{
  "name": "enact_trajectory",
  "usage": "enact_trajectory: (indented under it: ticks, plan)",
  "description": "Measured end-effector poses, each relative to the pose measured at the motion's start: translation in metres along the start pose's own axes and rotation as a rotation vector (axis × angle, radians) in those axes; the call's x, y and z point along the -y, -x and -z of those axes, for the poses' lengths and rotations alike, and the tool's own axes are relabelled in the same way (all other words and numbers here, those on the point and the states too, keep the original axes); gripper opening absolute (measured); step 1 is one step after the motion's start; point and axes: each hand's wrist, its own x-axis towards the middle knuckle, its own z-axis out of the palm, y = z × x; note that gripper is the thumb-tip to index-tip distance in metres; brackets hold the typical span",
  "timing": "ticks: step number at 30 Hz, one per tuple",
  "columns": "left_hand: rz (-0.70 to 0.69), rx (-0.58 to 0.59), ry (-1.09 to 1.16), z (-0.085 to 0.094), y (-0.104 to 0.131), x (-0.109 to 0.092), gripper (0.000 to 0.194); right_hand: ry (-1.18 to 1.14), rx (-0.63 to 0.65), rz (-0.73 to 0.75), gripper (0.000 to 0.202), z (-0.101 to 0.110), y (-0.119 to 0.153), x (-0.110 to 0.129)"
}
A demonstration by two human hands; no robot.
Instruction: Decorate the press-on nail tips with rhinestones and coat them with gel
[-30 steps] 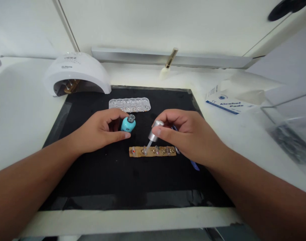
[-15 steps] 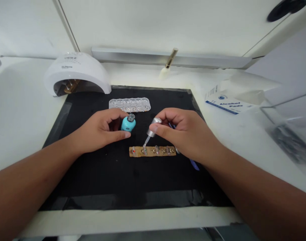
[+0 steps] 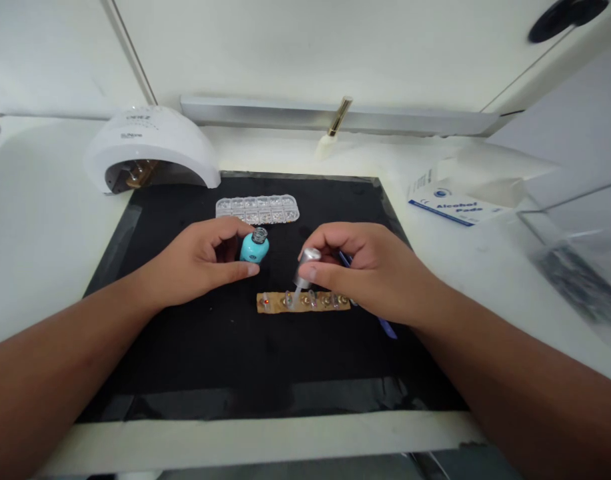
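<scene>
An uncapped turquoise bottle (image 3: 254, 248) is held upright between the thumb and fingers of my left hand (image 3: 205, 263). My right hand (image 3: 358, 270) pinches a silver brush cap (image 3: 307, 265), its pale brush pointing down. The brush tip is at a flat tan strip (image 3: 271, 309), beside the second small clear piece from the left; whether it touches is too small to tell. Several such pieces on metallic mounts line the strip, and the leftmost shows a red spot. A thin blue tool (image 3: 387, 328) lies partly hidden under my right hand.
The strip lies on a black mat (image 3: 235, 360). Behind the bottle is a clear compartment tray (image 3: 280, 208). A white lamp (image 3: 153, 147) stands back left, a gold-capped bottle (image 3: 339, 119) at the back, an alcohol pads box (image 3: 448, 200) at right.
My right hand has lowered slightly, and the brush has moved down and a little right along the strip. My left hand still holds the bottle in about the same place.
</scene>
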Motion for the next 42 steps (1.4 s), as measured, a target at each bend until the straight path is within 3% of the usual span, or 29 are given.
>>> enact_trajectory:
  ticks: [16, 21, 28, 38, 42]
  plan:
    - [0.012, -0.007, -0.013, 0.0001, -0.0004, -0.0019, 0.024, 0.067, -0.126, 0.034, 0.021, -0.0010, -0.0057, -0.0055]
    - [0.013, -0.009, -0.003, -0.0001, -0.0001, -0.0031, 0.024, -0.019, -0.130, 0.034, 0.022, 0.0007, -0.0022, -0.0060]
    - [0.004, 0.005, 0.018, 0.0002, -0.0003, -0.0011, 0.023, -0.001, -0.041, -0.002, 0.018, -0.0052, 0.0020, 0.0015]
    - [-0.002, 0.001, 0.007, 0.0000, -0.0006, -0.0008, 0.022, 0.061, -0.168, -0.020, 0.022, -0.0024, -0.0029, -0.0001]
    - [0.010, -0.001, 0.027, 0.0001, -0.0003, -0.0019, 0.023, -0.036, -0.091, -0.044, 0.021, -0.0013, -0.0006, 0.0012]
